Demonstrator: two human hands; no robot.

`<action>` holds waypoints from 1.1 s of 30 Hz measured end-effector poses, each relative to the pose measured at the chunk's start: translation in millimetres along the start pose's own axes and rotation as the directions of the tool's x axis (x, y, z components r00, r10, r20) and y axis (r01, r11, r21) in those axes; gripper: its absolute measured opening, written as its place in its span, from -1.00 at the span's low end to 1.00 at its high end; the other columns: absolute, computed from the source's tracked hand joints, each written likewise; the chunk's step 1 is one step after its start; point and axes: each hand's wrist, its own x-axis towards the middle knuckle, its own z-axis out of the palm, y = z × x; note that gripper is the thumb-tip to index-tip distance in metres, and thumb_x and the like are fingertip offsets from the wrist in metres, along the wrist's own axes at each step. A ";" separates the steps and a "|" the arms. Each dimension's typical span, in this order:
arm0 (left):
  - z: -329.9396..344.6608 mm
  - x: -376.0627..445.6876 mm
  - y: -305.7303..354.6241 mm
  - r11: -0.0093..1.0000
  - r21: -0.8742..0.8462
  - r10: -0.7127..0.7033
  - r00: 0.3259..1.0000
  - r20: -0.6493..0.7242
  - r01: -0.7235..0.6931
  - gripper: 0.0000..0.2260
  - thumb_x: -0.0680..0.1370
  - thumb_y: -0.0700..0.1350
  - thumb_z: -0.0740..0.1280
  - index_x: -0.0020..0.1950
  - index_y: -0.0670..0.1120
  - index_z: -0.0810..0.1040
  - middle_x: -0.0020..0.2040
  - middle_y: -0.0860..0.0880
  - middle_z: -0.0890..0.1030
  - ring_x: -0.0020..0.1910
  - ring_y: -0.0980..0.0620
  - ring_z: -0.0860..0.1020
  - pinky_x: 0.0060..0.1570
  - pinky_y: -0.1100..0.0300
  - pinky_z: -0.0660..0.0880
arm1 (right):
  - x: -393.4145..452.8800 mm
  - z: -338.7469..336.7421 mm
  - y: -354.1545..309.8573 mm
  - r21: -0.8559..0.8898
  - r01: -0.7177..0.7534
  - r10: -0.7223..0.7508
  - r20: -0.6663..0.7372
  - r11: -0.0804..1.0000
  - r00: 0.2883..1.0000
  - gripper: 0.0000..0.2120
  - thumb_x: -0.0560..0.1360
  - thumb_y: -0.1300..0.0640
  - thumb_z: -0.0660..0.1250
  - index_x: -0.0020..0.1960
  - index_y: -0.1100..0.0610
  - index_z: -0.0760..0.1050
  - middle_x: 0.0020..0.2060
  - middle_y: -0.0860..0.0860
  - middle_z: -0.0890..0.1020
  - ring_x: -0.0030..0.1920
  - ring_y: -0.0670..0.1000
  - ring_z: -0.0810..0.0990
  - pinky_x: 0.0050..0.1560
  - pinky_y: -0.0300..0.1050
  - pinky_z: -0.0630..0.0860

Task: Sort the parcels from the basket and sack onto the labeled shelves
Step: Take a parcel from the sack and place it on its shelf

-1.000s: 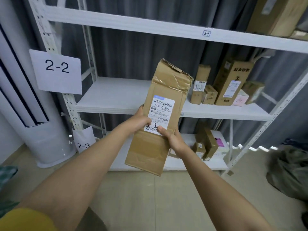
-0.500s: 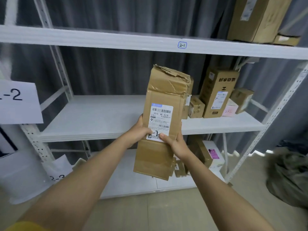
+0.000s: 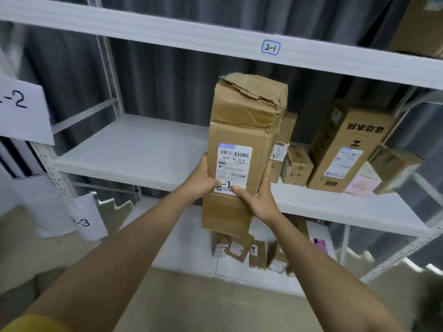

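Three shelf boards are seen: the top shelf (image 3: 167, 32), the middle shelf (image 3: 134, 152) and the bottom shelf (image 3: 239, 271). One tall parcel (image 3: 242, 130) is held upright by two hands, the left hand (image 3: 202, 180) and the right hand (image 3: 260, 200). Five parcels are counted on the middle shelf, among them one pink packet (image 3: 360, 186). Three paper signs are counted: "2-1" (image 3: 271, 47), "2-2" (image 3: 21, 109), "2-3" (image 3: 84, 221).

Soft, even indoor light, no hard shadows or glare. The box (image 3: 244, 149) between the hands is sharp; edges beyond them smear and bend, wide-angle.
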 end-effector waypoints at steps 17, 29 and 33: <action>-13.6 71.2 -3.6 0.995 0.070 0.082 0.986 -0.145 -0.072 -0.31 0.40 -0.44 0.39 0.37 0.08 0.23 0.24 -0.03 0.53 0.23 0.02 0.52 0.17 0.05 0.54 | 80.5 4.9 8.0 0.062 0.085 -0.083 -0.031 0.994 0.996 0.26 0.22 -0.18 0.60 0.54 -0.18 -0.28 0.52 -0.11 0.20 0.47 -0.10 0.28 0.46 0.03 0.29; 2.2 95.7 -19.7 0.981 0.176 0.094 0.991 -0.092 -0.077 -0.33 0.48 -0.34 0.38 0.45 0.01 0.14 0.24 0.05 0.47 0.21 0.11 0.46 0.11 0.27 0.43 | 96.8 1.5 35.5 0.053 0.019 -0.014 -0.094 0.998 0.995 0.26 0.10 -0.34 0.59 0.50 -0.27 -0.19 0.51 -0.05 0.24 0.44 -0.01 0.35 0.38 0.17 0.39; 4.1 98.4 -18.4 0.976 0.195 0.106 0.993 -0.052 -0.094 -0.36 0.51 -0.35 0.34 0.46 0.00 0.12 0.19 0.11 0.45 0.20 0.15 0.44 0.12 0.30 0.38 | 98.8 1.7 41.6 0.047 0.018 -0.014 -0.085 0.999 0.996 0.21 0.19 -0.22 0.59 0.52 -0.21 -0.20 0.49 -0.04 0.28 0.41 -0.03 0.39 0.35 0.16 0.43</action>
